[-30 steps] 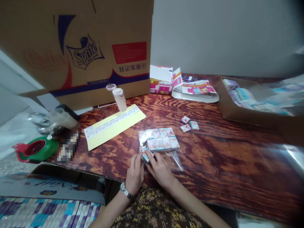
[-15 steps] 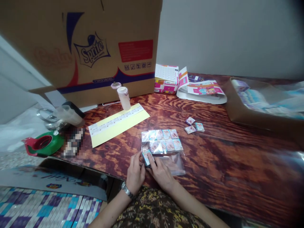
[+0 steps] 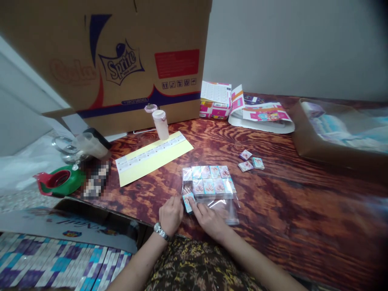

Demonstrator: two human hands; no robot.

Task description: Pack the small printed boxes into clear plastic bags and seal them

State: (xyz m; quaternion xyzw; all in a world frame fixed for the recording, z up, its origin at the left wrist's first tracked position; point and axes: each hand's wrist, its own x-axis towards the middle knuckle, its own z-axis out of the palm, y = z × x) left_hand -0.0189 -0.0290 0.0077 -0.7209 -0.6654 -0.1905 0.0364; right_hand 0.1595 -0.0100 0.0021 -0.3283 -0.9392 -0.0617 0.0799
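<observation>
A clear plastic bag (image 3: 222, 212) lies flat at the table's near edge, with two rows of small picture boxes (image 3: 209, 186) inside it. One more small box (image 3: 187, 204), light blue with a hand picture, sits at the bag's lower left, below a gap in the near row. My right hand (image 3: 209, 220) reaches over the bag with its fingertips on that box. Beside it my left hand (image 3: 171, 214), wearing a watch, is closed at the bag's left edge and appears to pinch the plastic. Three loose small boxes (image 3: 246, 166) lie farther right on the table.
Behind stands a big Sprite carton (image 3: 127, 93). A yellow label sheet (image 3: 154, 161), a pale bottle (image 3: 161, 126) and a green tape dispenser (image 3: 71, 182) are on the left. An open carton (image 3: 330, 155) stands right; a box of packs (image 3: 60, 262) sits below left.
The single small box has tilted less and lies flatter against the bag's lower left. My right fingers have slid back along it. The whole view has shifted slightly.
</observation>
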